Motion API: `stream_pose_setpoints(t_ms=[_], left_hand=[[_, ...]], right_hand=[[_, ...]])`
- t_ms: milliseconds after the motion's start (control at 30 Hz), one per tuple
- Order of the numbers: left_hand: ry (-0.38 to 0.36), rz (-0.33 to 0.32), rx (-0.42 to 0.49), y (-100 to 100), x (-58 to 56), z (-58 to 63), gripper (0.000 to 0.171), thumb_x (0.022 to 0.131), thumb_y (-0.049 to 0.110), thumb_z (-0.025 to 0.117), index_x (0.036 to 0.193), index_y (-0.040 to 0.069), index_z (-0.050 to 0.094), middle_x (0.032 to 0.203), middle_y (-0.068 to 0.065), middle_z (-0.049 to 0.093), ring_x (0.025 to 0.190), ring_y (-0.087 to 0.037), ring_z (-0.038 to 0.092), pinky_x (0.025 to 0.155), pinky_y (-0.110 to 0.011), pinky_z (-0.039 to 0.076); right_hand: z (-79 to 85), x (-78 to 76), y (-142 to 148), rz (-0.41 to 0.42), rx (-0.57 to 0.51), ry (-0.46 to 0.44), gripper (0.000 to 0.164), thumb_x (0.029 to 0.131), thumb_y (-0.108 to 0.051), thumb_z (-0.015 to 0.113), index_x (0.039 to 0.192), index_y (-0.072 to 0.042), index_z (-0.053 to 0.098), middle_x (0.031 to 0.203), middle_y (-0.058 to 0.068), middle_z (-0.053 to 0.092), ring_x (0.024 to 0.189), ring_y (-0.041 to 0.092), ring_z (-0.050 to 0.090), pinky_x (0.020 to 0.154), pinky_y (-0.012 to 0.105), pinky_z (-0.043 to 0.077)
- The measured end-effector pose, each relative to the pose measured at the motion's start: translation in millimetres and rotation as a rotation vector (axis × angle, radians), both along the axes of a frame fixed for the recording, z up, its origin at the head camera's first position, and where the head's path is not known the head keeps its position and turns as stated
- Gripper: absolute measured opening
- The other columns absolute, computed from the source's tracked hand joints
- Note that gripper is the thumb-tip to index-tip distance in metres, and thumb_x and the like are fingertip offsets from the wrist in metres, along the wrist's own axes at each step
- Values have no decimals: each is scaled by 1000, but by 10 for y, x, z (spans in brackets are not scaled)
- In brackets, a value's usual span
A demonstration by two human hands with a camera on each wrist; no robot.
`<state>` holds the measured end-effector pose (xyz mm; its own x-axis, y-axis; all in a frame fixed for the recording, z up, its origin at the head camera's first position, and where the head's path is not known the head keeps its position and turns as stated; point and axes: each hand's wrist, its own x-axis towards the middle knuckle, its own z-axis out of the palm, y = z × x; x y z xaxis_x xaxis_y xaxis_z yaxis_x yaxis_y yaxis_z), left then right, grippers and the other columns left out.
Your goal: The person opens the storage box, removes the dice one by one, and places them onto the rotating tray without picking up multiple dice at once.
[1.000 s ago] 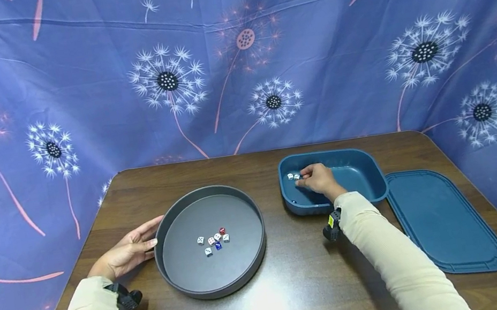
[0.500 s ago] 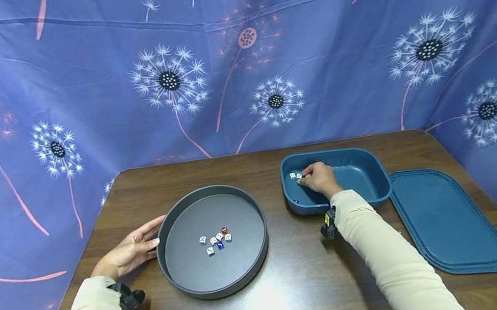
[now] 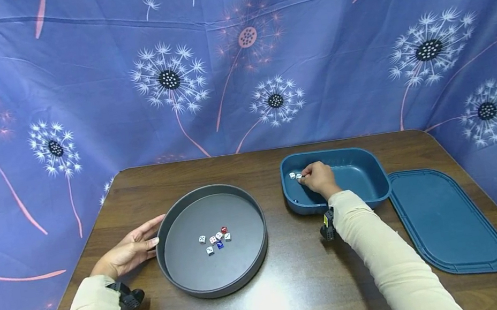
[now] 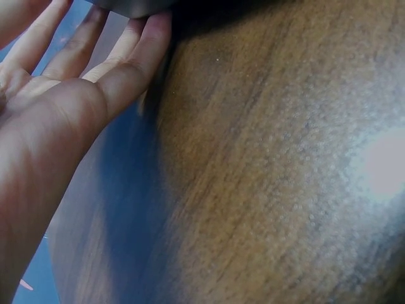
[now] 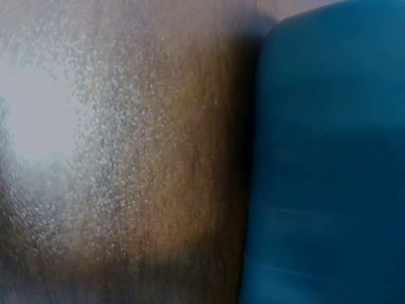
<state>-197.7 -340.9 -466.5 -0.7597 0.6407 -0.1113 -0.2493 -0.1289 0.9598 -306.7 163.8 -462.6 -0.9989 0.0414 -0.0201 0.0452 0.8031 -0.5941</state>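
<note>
In the head view, my left hand [image 3: 129, 250] lies against the left side of a round dark grey pan [image 3: 186, 283], fingers extended and fingertips touching its outer wall. Several white dice, a red die [image 3: 224, 230] and a blue die [image 3: 220, 245] lie grouped on the pan's floor. My right hand [image 3: 320, 179] reaches into a blue rectangular container [image 3: 361, 175] and pinches a white die [image 3: 299, 175] at its fingertips. Just left of that sits another white die [image 3: 292, 175]. A small dark die [image 3: 296, 201] is near the container's front left. The right wrist view misses the hand.
A blue lid [image 3: 449, 221] lies flat to the right of the container, close to its right end. Everything stands on a brown wooden table [image 3: 300, 298]. A blue dandelion-print cloth [image 3: 333, 44] hangs behind the table's far edge.
The right hand's fingertips stay at the same white die in the container, with hardly any movement. The left hand and the pan have kept their places; the view shifted slightly.
</note>
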Motion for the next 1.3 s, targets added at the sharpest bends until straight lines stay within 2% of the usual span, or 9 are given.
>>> stream_pose_setpoints(t_ms=[167, 433, 600, 800, 1033, 1300], left_hand=[[-2, 5, -9, -3, 2, -1, 61, 99, -6, 37, 154, 10, 15, 143, 8, 39, 128, -12, 44, 100, -36, 42], [2, 4, -15, 5, 10, 0, 61, 99, -6, 37, 154, 10, 16, 142, 10, 40, 128, -11, 45, 99, -35, 42], [2, 7, -22, 8, 9, -11, 61, 99, -6, 37, 154, 10, 16, 141, 11, 40, 127, -11, 45, 99, -35, 42], [6, 16, -50, 11, 11, -11, 61, 100, -4, 38, 154, 12, 17, 141, 11, 38, 127, -11, 46, 98, -35, 43], [2, 18, -40, 8, 16, -15, 60, 99, -5, 37, 154, 13, 19, 141, 12, 39, 126, -10, 46, 98, -34, 43], [1, 4, -9, 5, 22, -25, 61, 99, -7, 35, 154, 12, 16, 141, 14, 39, 127, -9, 45, 99, -34, 43]], right_hand=[[4, 0, 6, 0, -1, -6, 20, 85, -17, 72, 94, 0, 73, 84, 10, 69, 82, 27, 59, 76, 41, 47], [57, 40, 51, -3, -16, -12, 20, 86, -18, 70, 93, 1, 74, 94, 15, 70, 83, 27, 61, 72, 39, 49], [152, 81, 81, -4, -24, 1, 20, 86, -18, 69, 91, 0, 74, 92, 14, 71, 83, 28, 61, 72, 40, 49], [326, 141, 38, 36, -13, 48, 20, 87, -20, 68, 92, -1, 73, 87, 12, 71, 76, 25, 62, 69, 39, 48], [507, 269, -208, 95, -80, 104, 17, 88, -20, 69, 92, -4, 73, 81, 6, 69, 69, 18, 59, 64, 32, 45], [654, 458, -747, 187, -177, 176, 15, 86, -20, 71, 88, -6, 73, 77, 3, 68, 67, 14, 60, 61, 27, 46]])
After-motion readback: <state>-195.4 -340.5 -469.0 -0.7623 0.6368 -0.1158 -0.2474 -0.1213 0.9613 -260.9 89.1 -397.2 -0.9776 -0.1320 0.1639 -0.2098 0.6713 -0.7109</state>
